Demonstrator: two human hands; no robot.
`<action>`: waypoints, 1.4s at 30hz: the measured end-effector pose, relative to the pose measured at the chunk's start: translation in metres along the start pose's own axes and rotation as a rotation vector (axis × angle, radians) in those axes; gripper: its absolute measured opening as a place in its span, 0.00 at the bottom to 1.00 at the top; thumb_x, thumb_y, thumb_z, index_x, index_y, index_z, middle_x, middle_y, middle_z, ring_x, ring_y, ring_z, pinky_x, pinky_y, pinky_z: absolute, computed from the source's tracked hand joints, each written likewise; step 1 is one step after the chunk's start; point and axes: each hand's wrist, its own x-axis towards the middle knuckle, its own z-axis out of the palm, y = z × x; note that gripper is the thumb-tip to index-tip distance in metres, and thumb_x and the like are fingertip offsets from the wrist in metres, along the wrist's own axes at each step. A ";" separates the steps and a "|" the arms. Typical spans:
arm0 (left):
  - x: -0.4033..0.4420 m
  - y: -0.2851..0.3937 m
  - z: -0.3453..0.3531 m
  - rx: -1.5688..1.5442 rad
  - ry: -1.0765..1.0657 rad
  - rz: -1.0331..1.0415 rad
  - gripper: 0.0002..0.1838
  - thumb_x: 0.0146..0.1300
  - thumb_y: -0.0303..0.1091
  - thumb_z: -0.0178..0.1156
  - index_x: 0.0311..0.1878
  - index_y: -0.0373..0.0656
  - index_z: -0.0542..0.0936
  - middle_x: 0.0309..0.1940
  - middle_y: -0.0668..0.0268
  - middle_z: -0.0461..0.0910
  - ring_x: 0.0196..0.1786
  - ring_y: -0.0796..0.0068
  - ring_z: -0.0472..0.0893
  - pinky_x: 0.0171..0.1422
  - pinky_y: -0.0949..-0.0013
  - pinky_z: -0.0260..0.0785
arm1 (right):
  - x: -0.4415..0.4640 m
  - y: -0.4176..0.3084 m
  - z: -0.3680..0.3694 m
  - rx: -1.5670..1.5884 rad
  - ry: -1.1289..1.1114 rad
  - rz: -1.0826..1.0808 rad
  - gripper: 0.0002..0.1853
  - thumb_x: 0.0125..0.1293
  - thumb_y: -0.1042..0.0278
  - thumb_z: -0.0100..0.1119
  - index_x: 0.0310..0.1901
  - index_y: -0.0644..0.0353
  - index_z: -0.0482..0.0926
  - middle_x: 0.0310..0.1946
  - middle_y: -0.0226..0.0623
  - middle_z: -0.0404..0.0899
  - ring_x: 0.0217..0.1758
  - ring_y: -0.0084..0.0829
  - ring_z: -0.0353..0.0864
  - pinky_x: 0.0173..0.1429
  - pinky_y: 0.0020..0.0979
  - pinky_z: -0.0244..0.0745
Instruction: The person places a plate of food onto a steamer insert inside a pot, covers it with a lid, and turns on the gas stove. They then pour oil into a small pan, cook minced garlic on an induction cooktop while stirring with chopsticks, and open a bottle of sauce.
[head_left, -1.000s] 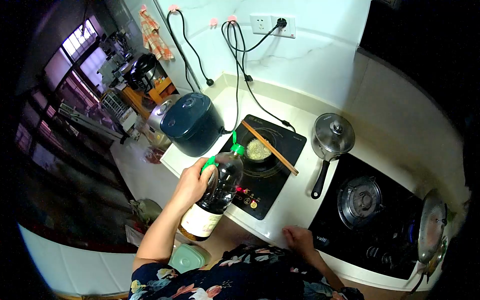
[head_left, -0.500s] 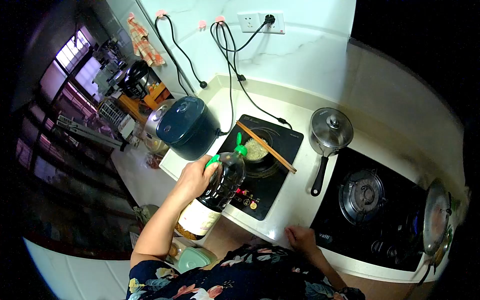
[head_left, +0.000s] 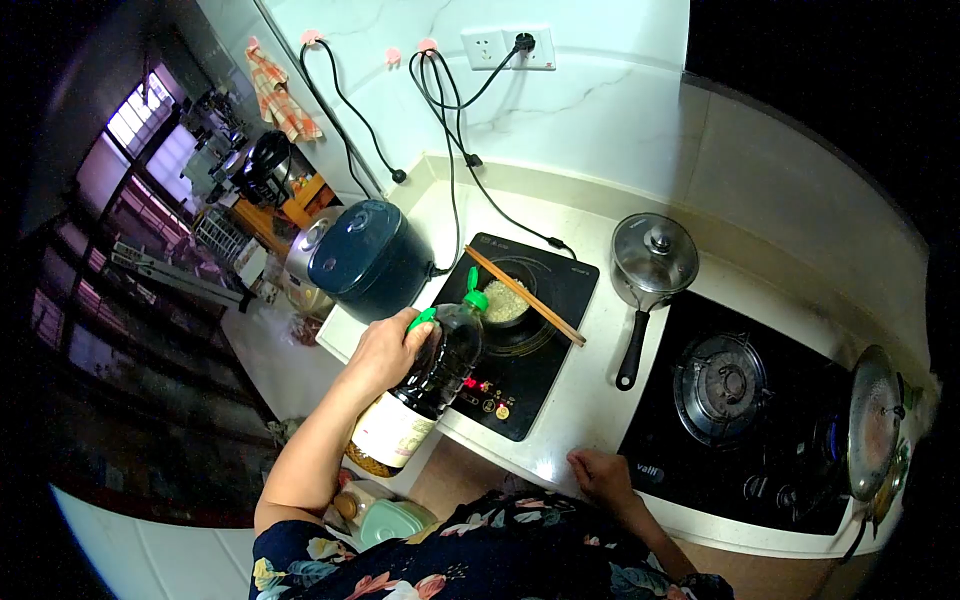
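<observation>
My left hand grips the green handle of a large dark bottle with a pale label. The bottle is tilted, its open green cap beside a small bowl of pale, chopped-looking food. That bowl stands on a black induction cooker with lit red indicators. Wooden chopsticks lie slantwise across the bowl. No stream from the bottle can be made out. My right hand rests by the counter's front edge, fingers curled, holding nothing that I can see.
A dark blue rice cooker stands left of the induction cooker. On the right are a lidded saucepan, a gas hob and an upright pan. Black cords hang from wall hooks. Below the counter is a green container.
The view has shifted slightly. The bottle's mouth has come closer to the bowl than a second ago, still in my left hand. My right hand stays at the counter edge.
</observation>
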 end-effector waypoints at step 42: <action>0.024 -0.001 -0.007 0.074 -0.090 0.001 0.18 0.71 0.43 0.54 0.49 0.36 0.79 0.37 0.38 0.80 0.47 0.38 0.80 0.50 0.49 0.71 | -0.001 0.006 0.006 0.021 0.059 -0.049 0.05 0.65 0.68 0.62 0.37 0.59 0.82 0.30 0.41 0.85 0.30 0.38 0.86 0.34 0.36 0.81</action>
